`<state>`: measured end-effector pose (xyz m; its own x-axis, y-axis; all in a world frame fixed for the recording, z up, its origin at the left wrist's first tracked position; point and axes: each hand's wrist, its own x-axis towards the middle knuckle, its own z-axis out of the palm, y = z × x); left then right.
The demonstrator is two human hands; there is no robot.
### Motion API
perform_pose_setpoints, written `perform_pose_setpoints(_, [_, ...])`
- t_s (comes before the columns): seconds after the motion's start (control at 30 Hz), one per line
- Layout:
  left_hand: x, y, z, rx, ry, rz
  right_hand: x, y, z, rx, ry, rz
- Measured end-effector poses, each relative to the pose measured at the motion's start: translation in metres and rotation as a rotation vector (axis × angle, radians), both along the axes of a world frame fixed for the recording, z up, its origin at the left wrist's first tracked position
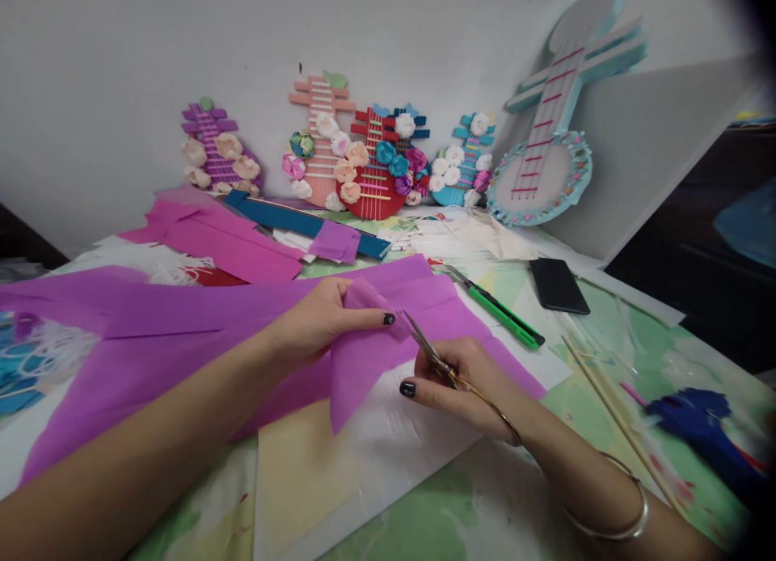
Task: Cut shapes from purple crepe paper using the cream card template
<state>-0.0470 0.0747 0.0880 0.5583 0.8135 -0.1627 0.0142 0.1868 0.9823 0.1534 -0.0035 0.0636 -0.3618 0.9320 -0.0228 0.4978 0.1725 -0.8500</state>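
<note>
My left hand pinches a folded piece of purple crepe paper and lifts it a little off the table. My right hand is closed round the handles of small scissors. The blades point up and left and meet the paper's edge beside my left fingertips. A large purple crepe sheet spreads over the table to the left under my forearm. A thin bangle sits on my right wrist.
A green craft knife and a black phone lie beyond my right hand. Wooden sticks and blue material lie at right. Several flower-decorated guitar models lean on the back wall, with pink paper and a blue strip.
</note>
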Motion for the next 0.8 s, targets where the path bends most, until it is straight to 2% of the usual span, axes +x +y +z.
perform_pose_setpoints(0.8, [-0.0002,-0.0001,0.0004,-0.017,0.0,-0.021,0.0019,0.0037,-0.0097,0.087,-0.06,-0.032])
